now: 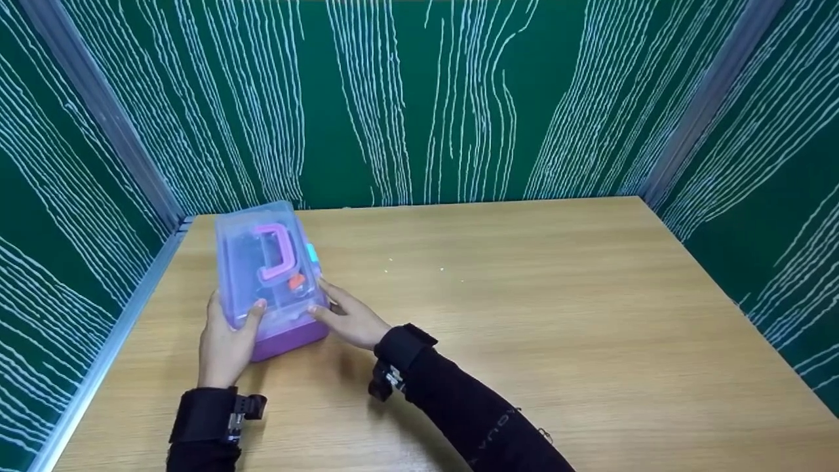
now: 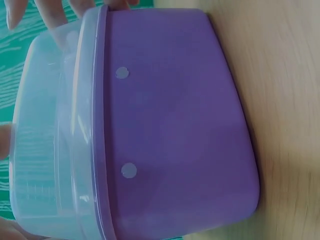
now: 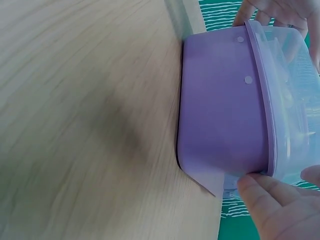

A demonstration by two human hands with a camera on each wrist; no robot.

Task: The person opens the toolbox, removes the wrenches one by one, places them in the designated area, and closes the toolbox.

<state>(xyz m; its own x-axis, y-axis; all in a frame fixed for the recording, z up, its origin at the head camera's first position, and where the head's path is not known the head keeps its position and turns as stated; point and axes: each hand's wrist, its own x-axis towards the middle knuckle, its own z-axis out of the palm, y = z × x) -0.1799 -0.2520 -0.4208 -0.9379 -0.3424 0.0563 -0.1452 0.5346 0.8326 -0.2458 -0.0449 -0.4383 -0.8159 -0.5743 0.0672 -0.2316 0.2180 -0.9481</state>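
A storage box (image 1: pixel 239 262) with a clear lid and a purple base (image 1: pixel 288 341) stands on the left part of the table, its lid closed. On the lid is a pink handle (image 1: pixel 286 249), and a turquoise latch (image 1: pixel 312 253) sits on its right side. An orange piece (image 1: pixel 297 282) shows through the plastic. My left hand (image 1: pixel 223 347) grips the near left corner, thumb on top of the lid. At the near right corner my right hand (image 1: pixel 354 321) holds the box, thumb on the lid edge and fingers (image 3: pixel 265 195) against the side.
The wooden table (image 1: pixel 524 314) carries a few tiny white specks (image 1: pixel 442 269) near its middle. Green walls (image 1: pixel 426 98) with white wavy lines enclose the back and both sides, with metal posts (image 1: pixel 111 118) at the corners.
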